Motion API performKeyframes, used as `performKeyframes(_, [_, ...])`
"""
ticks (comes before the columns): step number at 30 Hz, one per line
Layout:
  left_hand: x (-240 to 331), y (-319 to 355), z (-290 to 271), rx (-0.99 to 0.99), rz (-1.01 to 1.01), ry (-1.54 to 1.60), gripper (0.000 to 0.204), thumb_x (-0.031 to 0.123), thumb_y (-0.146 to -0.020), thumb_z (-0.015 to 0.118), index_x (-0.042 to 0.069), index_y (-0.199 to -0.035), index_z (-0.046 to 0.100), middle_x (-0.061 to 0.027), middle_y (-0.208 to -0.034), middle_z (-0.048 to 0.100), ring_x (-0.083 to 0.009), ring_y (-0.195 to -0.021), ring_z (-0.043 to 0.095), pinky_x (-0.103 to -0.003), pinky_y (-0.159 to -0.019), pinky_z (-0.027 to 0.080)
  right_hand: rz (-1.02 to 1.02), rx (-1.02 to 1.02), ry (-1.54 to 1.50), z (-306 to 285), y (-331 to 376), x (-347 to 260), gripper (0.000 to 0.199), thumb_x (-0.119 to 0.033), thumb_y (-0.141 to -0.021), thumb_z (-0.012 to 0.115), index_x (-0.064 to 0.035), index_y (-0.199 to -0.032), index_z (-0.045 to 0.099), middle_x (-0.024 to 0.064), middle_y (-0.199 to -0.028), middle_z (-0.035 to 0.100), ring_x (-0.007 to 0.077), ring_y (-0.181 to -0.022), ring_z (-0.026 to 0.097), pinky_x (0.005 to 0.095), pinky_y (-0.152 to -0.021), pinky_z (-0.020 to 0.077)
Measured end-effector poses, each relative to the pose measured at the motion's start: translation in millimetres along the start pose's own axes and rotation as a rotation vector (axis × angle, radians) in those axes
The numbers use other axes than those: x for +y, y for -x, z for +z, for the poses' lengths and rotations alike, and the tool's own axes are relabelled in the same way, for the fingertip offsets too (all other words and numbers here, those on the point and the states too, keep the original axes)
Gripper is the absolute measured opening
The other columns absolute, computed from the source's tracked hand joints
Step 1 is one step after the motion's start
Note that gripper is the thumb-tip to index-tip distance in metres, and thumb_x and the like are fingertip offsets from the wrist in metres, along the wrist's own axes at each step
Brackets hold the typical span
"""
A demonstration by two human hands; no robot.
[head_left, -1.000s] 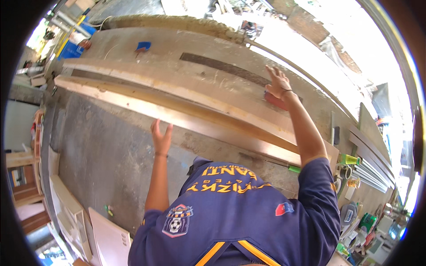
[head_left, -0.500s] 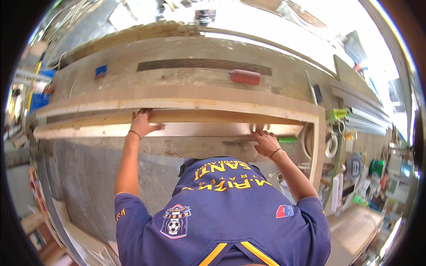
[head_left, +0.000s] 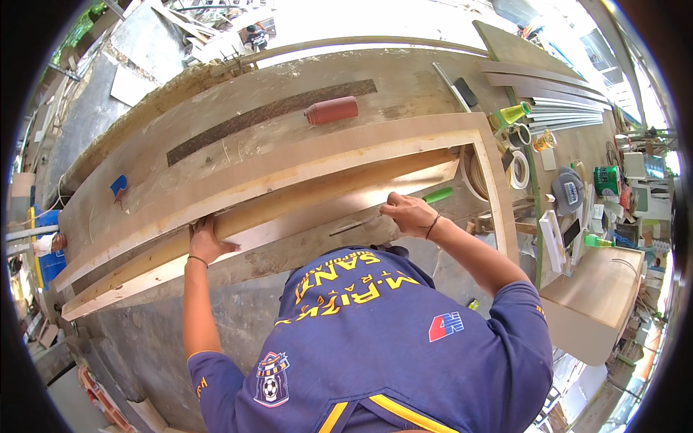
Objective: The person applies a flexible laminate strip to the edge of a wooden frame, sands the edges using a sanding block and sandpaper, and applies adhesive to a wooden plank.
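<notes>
Long pale wooden frame lies flat on counter, below red cylinder. Looks stiff, weighty, awkward; best held along near rail. Left hand clasps rail edge; right hand closed on thin tool.

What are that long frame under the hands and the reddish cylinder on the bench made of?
The frame looks like bare, unfinished wood: pale tan, matte, faint grain lines. The cylinder seems to be rolled sandpaper or similar abrasive sheet, dull reddish-brown, though the picture leaves that open.
</notes>
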State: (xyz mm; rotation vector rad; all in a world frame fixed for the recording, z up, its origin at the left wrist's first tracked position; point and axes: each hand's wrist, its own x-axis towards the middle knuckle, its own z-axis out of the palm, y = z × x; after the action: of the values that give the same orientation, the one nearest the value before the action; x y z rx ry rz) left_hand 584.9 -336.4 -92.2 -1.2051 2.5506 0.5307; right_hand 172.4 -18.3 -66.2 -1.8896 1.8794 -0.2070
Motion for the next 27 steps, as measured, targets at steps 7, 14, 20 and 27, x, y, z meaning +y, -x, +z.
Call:
performKeyframes(7, [14,19,3,0.194,0.057,-0.074,0.112,0.050,-0.043,0.090,0.000,-0.132,0.045,-0.0207,-0.132,0.046,-0.0377,-0.129,0.039,-0.058,-0.113,0.021,-0.083,0.244,0.111,-136,-46,-21,0.025,-0.002,-0.079,0.059,-0.0122,-0.102,0.064,0.0100,-0.091,0.057,0.0309,-0.084,0.061,0.0407,-0.071,0.0500])
performKeyframes(14, [16,67,7,0.336,-0.015,-0.109,0.104,0.045,-0.045,0.090,0.001,-0.129,0.048,-0.0182,-0.124,0.049,-0.0373,-0.123,0.042,-0.060,-0.111,0.020,0.106,0.189,0.303,-142,-185,76,0.032,-0.008,-0.086,0.052,-0.0156,-0.115,0.063,0.0103,-0.107,0.060,0.0303,-0.109,0.057,0.0445,-0.086,0.0485])
performKeyframes(20, [21,48,2,0.276,0.047,-0.184,0.099,0.053,-0.055,0.083,0.002,-0.132,0.045,-0.0179,-0.131,0.043,-0.0352,-0.131,0.034,-0.060,-0.112,0.018,0.230,0.119,0.365,-60,-206,225,0.030,-0.023,-0.089,0.054,-0.0185,-0.117,0.064,0.0154,-0.127,0.057,0.0366,-0.113,0.058,0.0472,-0.091,0.0483])
performKeyframes(27, [21,78,27,0.313,-0.038,-0.157,0.101,0.055,-0.056,0.082,0.006,-0.134,0.040,-0.0137,-0.131,0.039,-0.0330,-0.132,0.030,-0.071,-0.106,0.017,-0.083,0.429,0.018,-94,-194,85,0.026,-0.010,-0.085,0.063,-0.0058,-0.110,0.063,0.0171,-0.108,0.062,0.0360,-0.101,0.060,0.0438,-0.088,0.0476])
